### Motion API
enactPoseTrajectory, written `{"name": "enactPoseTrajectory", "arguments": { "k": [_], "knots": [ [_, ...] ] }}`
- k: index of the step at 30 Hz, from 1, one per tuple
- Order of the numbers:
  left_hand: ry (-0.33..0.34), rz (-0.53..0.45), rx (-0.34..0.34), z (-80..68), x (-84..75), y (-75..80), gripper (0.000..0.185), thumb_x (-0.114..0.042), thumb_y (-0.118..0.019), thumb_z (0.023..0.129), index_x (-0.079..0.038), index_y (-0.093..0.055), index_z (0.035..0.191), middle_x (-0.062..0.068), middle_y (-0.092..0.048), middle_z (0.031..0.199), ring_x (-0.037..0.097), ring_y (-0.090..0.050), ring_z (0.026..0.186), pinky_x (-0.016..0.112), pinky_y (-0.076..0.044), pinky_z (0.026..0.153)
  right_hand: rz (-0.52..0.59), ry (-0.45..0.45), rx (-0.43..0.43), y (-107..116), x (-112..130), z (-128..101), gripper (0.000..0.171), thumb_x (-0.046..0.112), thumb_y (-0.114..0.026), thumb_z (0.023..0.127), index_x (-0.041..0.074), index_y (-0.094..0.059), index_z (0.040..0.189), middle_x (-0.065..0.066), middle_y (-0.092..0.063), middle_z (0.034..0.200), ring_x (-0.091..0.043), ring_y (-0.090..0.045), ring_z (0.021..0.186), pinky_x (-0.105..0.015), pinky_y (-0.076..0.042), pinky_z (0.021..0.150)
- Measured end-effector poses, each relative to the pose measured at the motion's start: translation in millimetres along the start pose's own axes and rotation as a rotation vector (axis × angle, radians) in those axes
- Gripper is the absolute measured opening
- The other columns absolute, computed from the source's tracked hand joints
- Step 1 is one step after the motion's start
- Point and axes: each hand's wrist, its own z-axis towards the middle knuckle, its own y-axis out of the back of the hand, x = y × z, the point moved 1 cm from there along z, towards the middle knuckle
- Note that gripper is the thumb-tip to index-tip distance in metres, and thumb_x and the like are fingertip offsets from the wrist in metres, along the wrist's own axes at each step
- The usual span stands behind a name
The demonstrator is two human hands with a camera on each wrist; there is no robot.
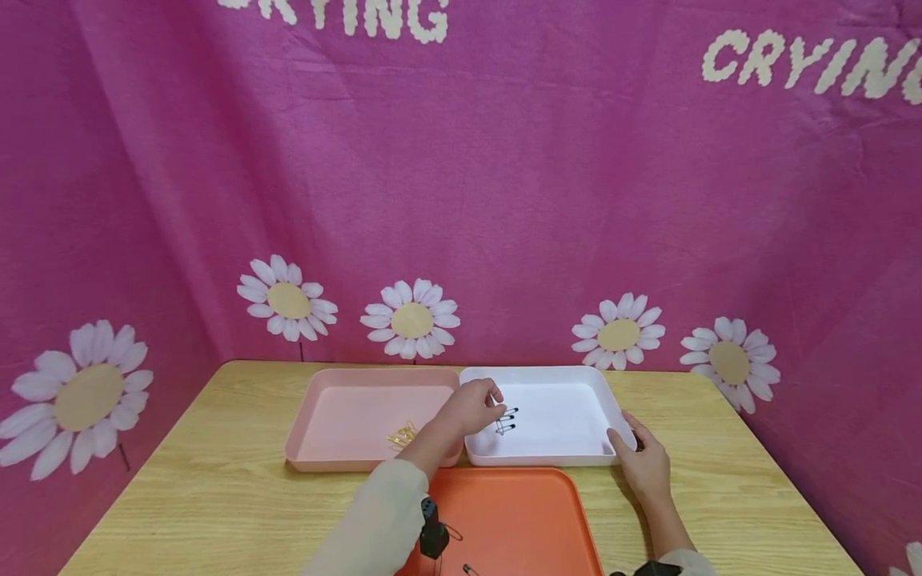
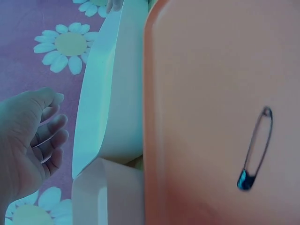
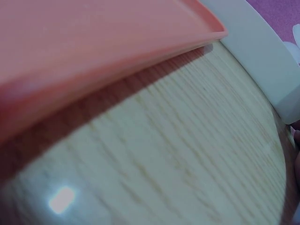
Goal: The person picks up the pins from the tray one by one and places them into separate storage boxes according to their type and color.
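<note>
My left hand (image 1: 471, 406) hovers over the left part of the white tray (image 1: 555, 459), fingers loosely bent. In the left wrist view the left hand (image 2: 33, 140) shows nothing between its thumb and fingers. Several black-headed safety pins (image 1: 507, 426) lie in the white tray just beside its fingertips. My right hand (image 1: 646, 462) grips the white tray's right front corner, thumb at the rim and fingers along the outer wall. In the left wrist view, one safety pin (image 2: 257, 150) with a dark head lies on the orange tray (image 2: 211, 70).
Left of the white tray stands a pink tray (image 1: 338, 464) with a small heap of gold safety pins (image 1: 403, 435). The orange tray sits in front of both, with another pin (image 1: 470, 570) near the frame's bottom. Under everything is a wooden table (image 1: 209, 480); a pink flowered curtain (image 1: 504, 200) hangs behind.
</note>
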Motion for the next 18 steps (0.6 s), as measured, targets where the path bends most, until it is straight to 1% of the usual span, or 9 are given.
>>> {"name": "enactPoseTrajectory", "arguments": {
  "k": [2, 3, 5, 8, 11, 14, 18],
  "knots": [
    [-0.031, 0.028, -0.002, -3.0, 0.3, 2.0, 0.012, -0.019, -0.064, 0.086, -0.008, -0.061, 0.09, 0.001, -0.058, 0.075, 0.01, -0.048, 0.066, 0.022, -0.04, 0.061, 0.008, -0.002, -0.004, 0, 0, 0, 0.056, 0.036, -0.061, 0.088, 0.009, -0.05, 0.135, -0.021, -0.053, 0.132, -0.028, -0.049, 0.121, -0.006, -0.032, 0.081],
    [-0.037, 0.027, 0.003, -5.0, 0.2, 3.0, 0.012, -0.019, -0.064, 0.085, -0.008, -0.062, 0.09, 0.002, -0.059, 0.075, 0.01, -0.048, 0.066, 0.022, -0.04, 0.061, 0.007, 0.0, -0.004, 0, 0, 0, 0.056, 0.036, -0.061, 0.088, 0.009, -0.05, 0.135, -0.022, -0.053, 0.132, -0.028, -0.049, 0.122, -0.005, -0.029, 0.081],
    [-0.046, 0.028, 0.015, -9.2, 0.5, 4.9, 0.012, -0.019, -0.064, 0.085, -0.008, -0.062, 0.09, 0.002, -0.059, 0.076, 0.01, -0.048, 0.067, 0.022, -0.041, 0.061, 0.007, -0.003, -0.002, 0, 0, 0, 0.056, 0.036, -0.061, 0.088, 0.009, -0.05, 0.135, -0.022, -0.053, 0.132, -0.028, -0.049, 0.121, -0.006, -0.029, 0.081],
    [-0.046, 0.011, 0.033, -16.4, 2.6, 7.8, 0.013, -0.021, -0.064, 0.086, -0.009, -0.062, 0.09, 0.001, -0.059, 0.078, 0.011, -0.048, 0.069, 0.022, -0.041, 0.063, 0.003, -0.009, 0.001, -1, -1, 1, 0.056, 0.037, -0.061, 0.088, 0.01, -0.049, 0.136, -0.023, -0.053, 0.131, -0.028, -0.049, 0.121, -0.012, -0.032, 0.085],
    [-0.054, -0.003, 0.047, -25.2, 6.3, 11.2, 0.012, -0.022, -0.065, 0.086, -0.01, -0.062, 0.09, 0.0, -0.058, 0.079, 0.01, -0.048, 0.07, 0.023, -0.041, 0.065, 0.0, -0.012, 0.004, -2, -1, 1, 0.056, 0.037, -0.061, 0.088, 0.01, -0.049, 0.136, -0.023, -0.053, 0.132, -0.028, -0.048, 0.121, -0.021, -0.035, 0.091],
    [-0.089, -0.004, 0.046, -33.9, 11.4, 14.7, 0.012, -0.021, -0.065, 0.086, -0.01, -0.062, 0.089, -0.001, -0.058, 0.079, 0.009, -0.048, 0.067, 0.022, -0.042, 0.065, 0.003, -0.01, 0.006, -2, -1, 0, 0.056, 0.036, -0.061, 0.088, 0.009, -0.049, 0.136, -0.023, -0.051, 0.134, -0.03, -0.047, 0.123, -0.032, -0.035, 0.097],
    [-0.136, -0.003, 0.047, -45.2, 17.4, 19.6, 0.012, -0.019, -0.065, 0.086, -0.008, -0.062, 0.089, -0.001, -0.059, 0.076, 0.008, -0.049, 0.066, 0.022, -0.043, 0.065, 0.007, -0.01, 0.002, -1, -2, 1, 0.056, 0.036, -0.061, 0.088, 0.009, -0.049, 0.136, -0.023, -0.05, 0.134, -0.03, -0.047, 0.124, -0.039, -0.035, 0.1]
  ]
}}
